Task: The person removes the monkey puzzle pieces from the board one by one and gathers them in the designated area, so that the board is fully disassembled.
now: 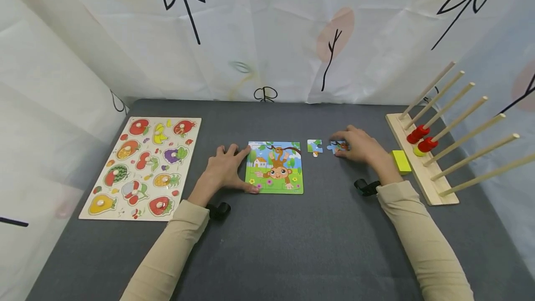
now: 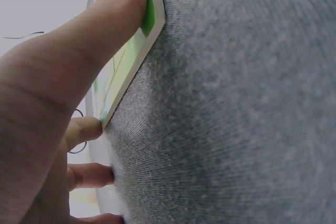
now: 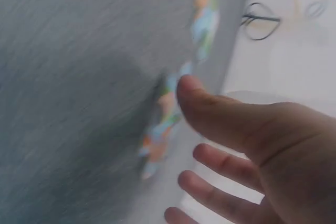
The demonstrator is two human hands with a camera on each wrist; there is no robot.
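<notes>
A square monkey picture puzzle [image 1: 274, 178] lies flat on the dark table. My left hand [image 1: 227, 168] is spread along its left side, thumb at the lower left corner and index fingertip by the upper left one. In the left wrist view, the thumb [image 2: 113, 14] rests over the board's edge while other fingertips touch the cloth. Right of the board lies a loose jigsaw piece [image 1: 314, 147]. My right hand [image 1: 359, 147] reaches over more jigsaw pieces [image 1: 336, 146], partly covering them. The right wrist view, blurred, shows its thumb [image 3: 197, 100] overlapping these pieces, the fingers spread apart.
A fruit peg puzzle board [image 1: 119, 199] lies at the left. On the right stands a wooden rack [image 1: 434, 178] with several slanted rods, red beads [image 1: 418, 134] on two of them. A yellow block [image 1: 401, 162] sits by the right wrist. White patterned cloth [image 1: 259, 36] hangs behind the table.
</notes>
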